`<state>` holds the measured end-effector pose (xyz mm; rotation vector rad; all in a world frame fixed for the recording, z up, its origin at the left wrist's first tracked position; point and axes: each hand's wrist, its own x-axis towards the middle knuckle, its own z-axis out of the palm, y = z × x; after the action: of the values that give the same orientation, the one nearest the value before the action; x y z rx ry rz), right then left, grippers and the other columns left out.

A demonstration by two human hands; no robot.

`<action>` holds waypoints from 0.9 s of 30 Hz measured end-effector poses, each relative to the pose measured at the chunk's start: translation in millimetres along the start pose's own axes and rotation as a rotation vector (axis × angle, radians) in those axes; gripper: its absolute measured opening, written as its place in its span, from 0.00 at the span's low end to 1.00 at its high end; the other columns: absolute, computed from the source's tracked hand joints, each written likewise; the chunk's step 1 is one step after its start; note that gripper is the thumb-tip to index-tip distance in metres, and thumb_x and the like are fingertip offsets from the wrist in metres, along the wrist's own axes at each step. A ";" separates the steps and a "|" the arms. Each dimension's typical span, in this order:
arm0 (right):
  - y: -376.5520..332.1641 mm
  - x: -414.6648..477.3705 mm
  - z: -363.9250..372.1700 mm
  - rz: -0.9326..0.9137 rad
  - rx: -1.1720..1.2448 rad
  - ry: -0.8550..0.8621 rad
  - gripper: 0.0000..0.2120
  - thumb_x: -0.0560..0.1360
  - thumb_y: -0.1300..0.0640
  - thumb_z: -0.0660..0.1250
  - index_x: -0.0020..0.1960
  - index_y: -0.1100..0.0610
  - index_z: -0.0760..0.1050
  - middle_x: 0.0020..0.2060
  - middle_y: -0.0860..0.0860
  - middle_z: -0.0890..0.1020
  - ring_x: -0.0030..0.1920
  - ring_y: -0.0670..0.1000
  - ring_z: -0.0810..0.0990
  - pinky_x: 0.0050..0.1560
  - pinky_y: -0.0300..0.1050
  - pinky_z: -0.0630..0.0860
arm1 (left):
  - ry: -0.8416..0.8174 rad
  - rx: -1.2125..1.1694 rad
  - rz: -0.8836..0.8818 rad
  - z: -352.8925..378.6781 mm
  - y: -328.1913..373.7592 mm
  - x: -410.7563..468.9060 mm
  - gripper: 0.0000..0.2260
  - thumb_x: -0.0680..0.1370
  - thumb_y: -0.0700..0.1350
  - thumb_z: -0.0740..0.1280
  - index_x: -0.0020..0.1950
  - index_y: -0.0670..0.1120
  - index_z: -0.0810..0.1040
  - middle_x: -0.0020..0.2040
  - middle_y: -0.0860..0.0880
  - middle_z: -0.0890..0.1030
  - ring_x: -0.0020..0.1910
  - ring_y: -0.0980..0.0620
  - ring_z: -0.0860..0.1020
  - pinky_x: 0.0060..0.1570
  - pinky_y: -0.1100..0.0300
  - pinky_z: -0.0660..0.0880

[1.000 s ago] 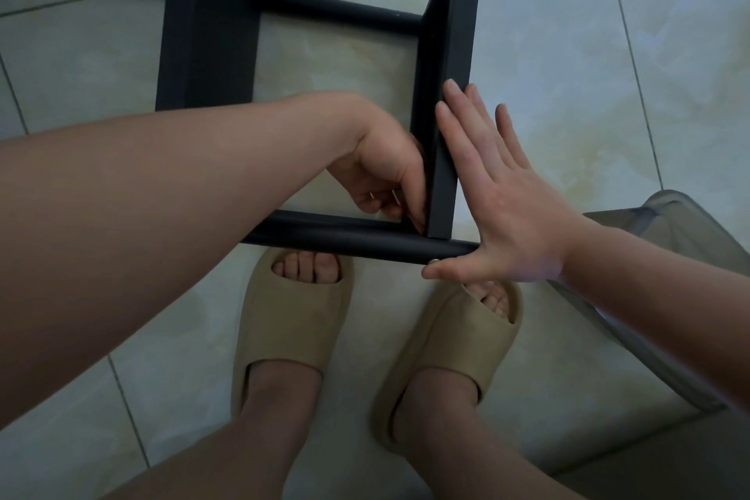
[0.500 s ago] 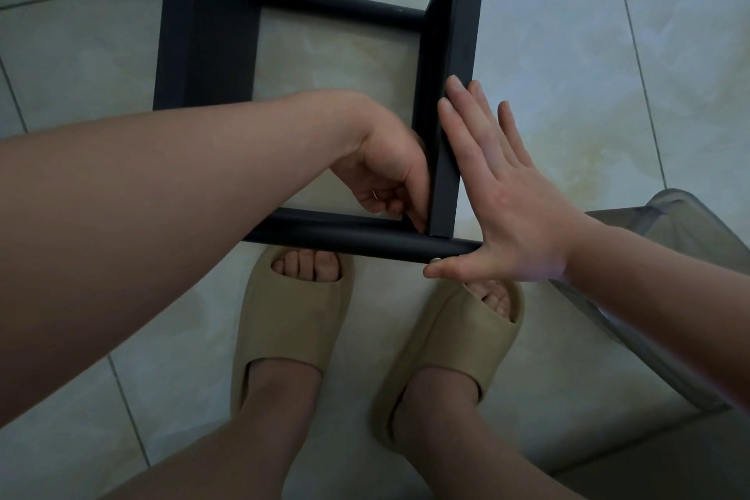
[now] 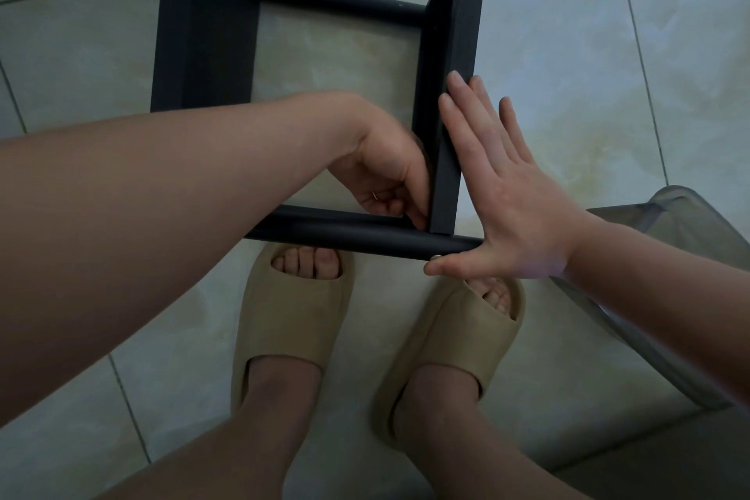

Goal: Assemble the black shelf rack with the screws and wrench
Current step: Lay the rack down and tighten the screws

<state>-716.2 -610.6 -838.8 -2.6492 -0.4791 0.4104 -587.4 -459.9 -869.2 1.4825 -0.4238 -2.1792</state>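
Hardly moving: my right hand is still bracing the rack corner, flat; left hand curling at the joint, contents hidden, probably still fastening.

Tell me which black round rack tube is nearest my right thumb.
The front black round tube, above your toes; your right hand meets its end. Others sit farther off.
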 end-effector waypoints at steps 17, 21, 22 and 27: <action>0.6 -0.3 0.5 0.001 0.020 0.005 0.63 0.68 0.23 0.63 0.82 0.62 0.40 0.82 0.59 0.41 0.81 0.59 0.36 0.80 0.64 0.39 | 0.027 -0.005 0.019 3.4 -1.2 0.1 0.05 0.77 0.37 0.69 0.43 0.46 0.82 0.38 0.50 0.83 0.36 0.54 0.75 0.44 0.61 0.72; 0.7 -0.4 0.6 0.000 0.017 0.007 0.63 0.68 0.23 0.64 0.82 0.62 0.40 0.82 0.58 0.41 0.81 0.58 0.36 0.80 0.63 0.38 | 0.021 -0.010 0.031 3.2 0.4 -0.9 0.06 0.77 0.35 0.68 0.44 0.44 0.82 0.39 0.49 0.83 0.36 0.54 0.75 0.43 0.62 0.72; 0.8 -0.4 0.9 -0.001 0.018 0.009 0.63 0.68 0.23 0.64 0.82 0.62 0.40 0.82 0.58 0.41 0.81 0.58 0.36 0.80 0.64 0.39 | 0.020 -0.010 0.032 3.2 0.8 -1.3 0.06 0.77 0.35 0.68 0.44 0.44 0.82 0.39 0.49 0.83 0.35 0.54 0.75 0.43 0.62 0.72; 0.9 -0.5 1.0 -0.002 0.025 0.008 0.63 0.68 0.23 0.64 0.82 0.62 0.40 0.82 0.58 0.41 0.81 0.59 0.36 0.80 0.65 0.39 | 0.008 0.009 0.031 1.3 1.7 -4.2 0.06 0.76 0.34 0.68 0.49 0.44 0.81 0.42 0.48 0.82 0.39 0.54 0.77 0.47 0.61 0.74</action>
<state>-716.7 -611.2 -839.9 -2.6253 -0.4711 0.4023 -587.0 -459.1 -864.5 1.4791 -0.4523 -2.1492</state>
